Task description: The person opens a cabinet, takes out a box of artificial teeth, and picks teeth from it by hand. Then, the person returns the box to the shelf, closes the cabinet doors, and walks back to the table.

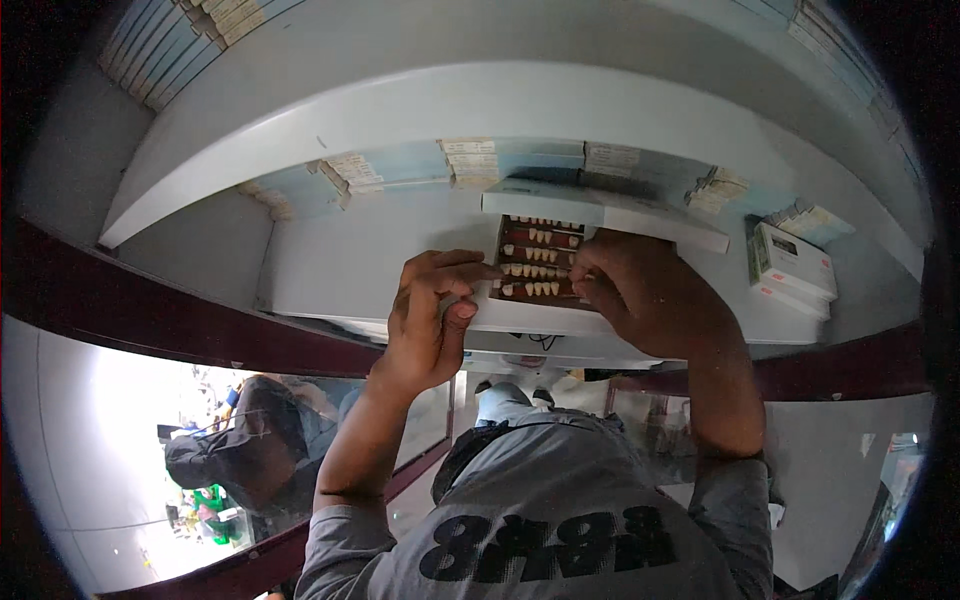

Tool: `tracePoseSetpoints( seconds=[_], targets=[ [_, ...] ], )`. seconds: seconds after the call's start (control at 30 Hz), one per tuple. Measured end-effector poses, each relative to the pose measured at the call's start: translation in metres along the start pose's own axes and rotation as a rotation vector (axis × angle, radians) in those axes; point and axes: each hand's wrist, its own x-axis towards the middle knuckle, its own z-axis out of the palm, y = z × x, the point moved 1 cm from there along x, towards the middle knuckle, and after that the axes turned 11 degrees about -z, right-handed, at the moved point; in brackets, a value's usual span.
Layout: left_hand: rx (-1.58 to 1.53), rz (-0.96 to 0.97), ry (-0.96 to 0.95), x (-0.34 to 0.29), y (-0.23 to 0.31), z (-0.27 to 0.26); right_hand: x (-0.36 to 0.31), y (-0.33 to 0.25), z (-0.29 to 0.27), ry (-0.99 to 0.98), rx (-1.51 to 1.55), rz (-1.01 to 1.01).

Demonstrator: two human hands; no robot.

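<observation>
Midway through the work by the look of it, the left hand [432, 305] pinches the dark tray of artificial teeth [538, 262] on the white shelf [330, 260] while the right hand [640, 285] grips its far edge, rows apparently full

A grey short-sleeved shirt [560, 500] is worn. Large black block lettering is printed across its front, seen upside down from above. Relative to that lettering, the left sleeve [335, 545] ends to the left and slightly lower, its hem closed around the upper arm; the right sleeve [735, 490] ends to the right, higher up. Both forearms are left bare below the sleeves. A darker grey fold is seen just above the lettering.
</observation>
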Motion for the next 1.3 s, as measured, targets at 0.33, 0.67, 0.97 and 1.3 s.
tracePoseSetpoints(
  seconds=[0.33,0.67,0.97,1.3],
  targets=[
    [-0.054,-0.064,0.016,-0.004,0.0,0.002,-0.002,-0.012,0.005,-0.021,-0.057,0.039],
    [0.039,0.006,-0.015,0.0,0.003,0.001,0.002,-0.006,0.012,-0.033,0.033,0.099],
    [0.105,0.086,-0.013,0.004,0.006,0.003,-0.021,-0.029,0.004,0.156,-0.108,-0.039],
    [-0.385,-0.133,0.359,-0.021,0.017,0.006,-0.062,-0.059,-0.025,0.164,0.303,0.105]
  ],
)
